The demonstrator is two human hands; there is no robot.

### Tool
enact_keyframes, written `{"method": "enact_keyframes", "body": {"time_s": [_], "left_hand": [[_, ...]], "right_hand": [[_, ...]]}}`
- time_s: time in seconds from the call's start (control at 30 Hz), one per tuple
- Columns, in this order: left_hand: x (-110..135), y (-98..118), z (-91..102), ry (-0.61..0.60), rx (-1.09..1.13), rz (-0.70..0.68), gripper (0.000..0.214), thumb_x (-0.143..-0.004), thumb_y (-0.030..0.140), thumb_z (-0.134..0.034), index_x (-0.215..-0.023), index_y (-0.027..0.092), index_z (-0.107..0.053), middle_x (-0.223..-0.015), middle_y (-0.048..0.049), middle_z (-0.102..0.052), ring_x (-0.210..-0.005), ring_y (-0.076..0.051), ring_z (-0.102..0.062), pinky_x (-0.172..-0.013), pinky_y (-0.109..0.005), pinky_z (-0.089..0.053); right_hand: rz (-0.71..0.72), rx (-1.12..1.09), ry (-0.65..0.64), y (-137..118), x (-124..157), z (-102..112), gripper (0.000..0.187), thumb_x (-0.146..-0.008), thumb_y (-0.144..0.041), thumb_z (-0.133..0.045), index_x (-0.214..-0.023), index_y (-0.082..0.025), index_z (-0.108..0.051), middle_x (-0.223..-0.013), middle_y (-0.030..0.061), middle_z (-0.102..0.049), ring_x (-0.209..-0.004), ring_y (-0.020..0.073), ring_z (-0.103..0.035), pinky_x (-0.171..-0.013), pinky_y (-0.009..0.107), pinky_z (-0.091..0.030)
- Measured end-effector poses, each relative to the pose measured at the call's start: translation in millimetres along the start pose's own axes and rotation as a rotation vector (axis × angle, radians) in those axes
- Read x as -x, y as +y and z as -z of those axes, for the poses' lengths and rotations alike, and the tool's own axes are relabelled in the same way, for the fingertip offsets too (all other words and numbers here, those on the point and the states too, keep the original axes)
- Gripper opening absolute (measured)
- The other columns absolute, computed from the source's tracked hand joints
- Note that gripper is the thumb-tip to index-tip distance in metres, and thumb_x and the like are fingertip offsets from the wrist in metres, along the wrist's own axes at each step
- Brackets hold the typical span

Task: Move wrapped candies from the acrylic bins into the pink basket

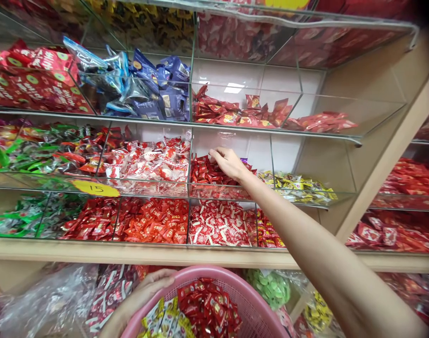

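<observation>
A pink plastic basket sits at the bottom centre, with my left hand closed on its left rim. Inside it are red-wrapped candies on the right and yellow-and-white candy packets on the left. My right hand reaches into a clear shelf compartment, over a pile of dark red wrapped candies. Its fingers are loosely bent and apart, touching or just above the pile; nothing shows in them. Yellow-wrapped candies fill the compartment to its right.
Clear shelf dividers and front lips stand around my right arm. White-and-red candies lie to the left, and red-and-white candies below. A yellow tag reads 15. Under the wooden ledge are plastic bags of sweets.
</observation>
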State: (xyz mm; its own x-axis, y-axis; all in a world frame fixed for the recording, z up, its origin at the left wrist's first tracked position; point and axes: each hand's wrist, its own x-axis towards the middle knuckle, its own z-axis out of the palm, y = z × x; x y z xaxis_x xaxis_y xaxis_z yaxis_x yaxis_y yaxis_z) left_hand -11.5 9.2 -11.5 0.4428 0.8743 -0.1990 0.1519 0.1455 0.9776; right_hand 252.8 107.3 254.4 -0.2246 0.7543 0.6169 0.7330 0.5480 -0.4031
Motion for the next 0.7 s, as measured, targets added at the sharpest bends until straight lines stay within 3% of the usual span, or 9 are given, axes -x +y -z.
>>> {"method": "enact_keyframes", "body": {"time_s": [0.1, 0.27, 0.33, 0.5, 0.6, 0.7], "left_hand": [[0.7, 0.3, -1.4, -0.014, 0.038, -0.015, 0.034, -0.071, 0.038, -0.057, -0.101, 0.022, -0.061, -0.096, 0.0003, -0.064, -0.097, -0.023, -0.055, -0.085, -0.031, -0.039], [-1.6, -1.7, -2.4, -0.031, 0.078, -0.014, 0.033, -0.069, 0.038, -0.059, -0.097, 0.022, -0.064, -0.095, -0.0006, -0.065, -0.093, -0.024, -0.056, -0.084, -0.030, -0.039], [-2.3, -0.6, -2.8, -0.046, 0.096, -0.013, 0.033, -0.070, 0.038, -0.058, -0.098, 0.022, -0.064, -0.095, -0.0012, -0.065, -0.095, -0.024, -0.055, -0.085, -0.031, -0.039], [-3.9, 1.2, -2.3, -0.052, 0.073, -0.006, 0.036, -0.067, 0.040, -0.060, -0.098, 0.021, -0.064, -0.097, -0.0031, -0.065, -0.099, -0.026, -0.054, -0.088, -0.033, -0.038], [-4.2, 1.0, -2.1, -0.039, 0.056, -0.006, 0.040, -0.067, 0.040, -0.059, -0.101, 0.018, -0.062, -0.098, -0.0049, -0.064, -0.097, -0.026, -0.054, -0.088, -0.034, -0.038], [-3.9, 0.5, -2.1, -0.039, 0.057, -0.019, 0.038, -0.069, 0.039, -0.058, -0.100, 0.017, -0.062, -0.099, -0.0053, -0.064, -0.098, -0.026, -0.054, -0.088, -0.034, -0.037]], "right_hand": [[0.022, -0.116, -0.040, 5.2, 3.2, 9.0, 0.032, -0.075, -0.013, -0.035, -0.097, -0.011, -0.058, -0.088, 0.0047, -0.065, -0.080, 0.0136, -0.057, -0.073, 0.025, -0.042], [0.010, -0.123, -0.441, 7.9, 15.3, 24.7, 0.053, -0.061, 0.001, -0.040, -0.108, -0.018, -0.057, -0.107, 0.0022, -0.061, -0.094, 0.0129, -0.055, -0.084, 0.027, -0.041], [0.001, -0.081, -0.518, 4.8, 18.0, 27.9, 0.053, -0.060, 0.000, -0.045, -0.108, -0.019, -0.057, -0.112, 0.0017, -0.059, -0.099, 0.0135, -0.053, -0.087, 0.026, -0.040], [-0.030, -0.022, -0.530, -0.4, 14.4, 27.4, 0.039, -0.064, -0.015, -0.059, -0.103, -0.018, -0.060, -0.105, 0.0023, -0.061, -0.092, 0.0149, -0.055, -0.082, 0.025, -0.041], [-0.007, 0.011, -0.479, 2.5, 12.6, 22.7, 0.028, -0.065, -0.026, -0.063, -0.091, -0.017, -0.062, -0.087, -0.0003, -0.064, -0.077, 0.0132, -0.056, -0.071, 0.024, -0.042], [0.019, 0.030, -0.371, 4.5, 13.3, 18.9, 0.019, -0.069, -0.034, -0.058, -0.071, -0.015, -0.057, -0.064, -0.0037, -0.055, -0.060, 0.0100, -0.050, -0.058, 0.023, -0.039]]}}
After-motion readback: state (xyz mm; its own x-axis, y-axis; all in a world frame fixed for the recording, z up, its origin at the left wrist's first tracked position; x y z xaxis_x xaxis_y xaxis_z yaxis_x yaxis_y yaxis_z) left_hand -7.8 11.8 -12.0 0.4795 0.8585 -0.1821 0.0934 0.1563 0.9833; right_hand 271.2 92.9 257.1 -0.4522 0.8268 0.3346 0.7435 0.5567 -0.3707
